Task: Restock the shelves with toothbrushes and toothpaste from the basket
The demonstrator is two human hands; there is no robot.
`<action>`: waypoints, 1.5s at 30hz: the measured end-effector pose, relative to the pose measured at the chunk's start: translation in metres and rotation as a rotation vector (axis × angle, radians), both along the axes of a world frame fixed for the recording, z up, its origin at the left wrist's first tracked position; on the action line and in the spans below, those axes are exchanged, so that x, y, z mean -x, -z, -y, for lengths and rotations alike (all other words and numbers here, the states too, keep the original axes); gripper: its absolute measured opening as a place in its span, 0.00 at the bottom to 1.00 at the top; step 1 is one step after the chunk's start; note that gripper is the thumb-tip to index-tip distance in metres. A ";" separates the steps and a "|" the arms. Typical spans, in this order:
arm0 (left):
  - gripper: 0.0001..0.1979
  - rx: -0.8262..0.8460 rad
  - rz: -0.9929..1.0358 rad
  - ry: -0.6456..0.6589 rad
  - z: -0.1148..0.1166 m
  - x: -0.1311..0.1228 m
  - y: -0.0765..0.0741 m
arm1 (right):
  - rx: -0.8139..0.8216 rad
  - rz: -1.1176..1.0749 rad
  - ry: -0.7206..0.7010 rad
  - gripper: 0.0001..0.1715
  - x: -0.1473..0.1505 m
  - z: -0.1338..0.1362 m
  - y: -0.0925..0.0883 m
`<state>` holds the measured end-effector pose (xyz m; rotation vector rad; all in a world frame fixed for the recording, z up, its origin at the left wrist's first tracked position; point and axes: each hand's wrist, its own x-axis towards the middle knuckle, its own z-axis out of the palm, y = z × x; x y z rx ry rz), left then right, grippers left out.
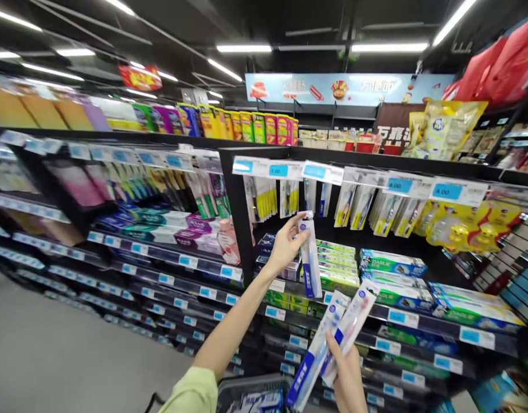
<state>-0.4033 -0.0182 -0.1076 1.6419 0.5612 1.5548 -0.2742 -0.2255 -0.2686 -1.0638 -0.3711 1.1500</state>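
Note:
My left hand (285,246) reaches up to the shelf and pinches the top of a packaged toothbrush (312,261), which hangs upright from the fingers just below the row of hooks. Lower down, my right hand (346,367) is closed around two more packaged toothbrushes, fanned apart. One of them, a blue-and-white toothbrush pack (317,353), leans to the left; the other toothbrush pack (354,324) has a pinkish brush showing through its clear front. Behind the left hand, more toothbrush packs (325,198) hang on hooks under the price labels.
Below the hooks lie toothpaste boxes (390,264) in rows. A dark basket (250,385) with blue-and-white packs inside sits beneath my arms. Yellow carded packs (465,223) and a wire rack (511,258) are at the right. More shelving (160,252) runs off to the left beside the grey floor.

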 end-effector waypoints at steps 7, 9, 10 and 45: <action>0.26 -0.209 0.092 -0.182 -0.043 0.026 -0.056 | 0.048 -0.008 0.049 0.44 0.008 -0.001 0.006; 0.26 -0.234 0.058 -0.171 -0.043 0.032 -0.059 | 0.056 0.001 0.066 0.45 0.008 0.000 0.006; 0.26 -0.249 0.035 -0.171 -0.042 0.034 -0.059 | 0.062 0.002 0.074 0.44 0.008 0.000 0.005; 0.20 -0.255 0.054 -0.164 -0.134 -0.005 -0.062 | 0.059 -0.055 0.157 0.41 -0.011 0.004 0.005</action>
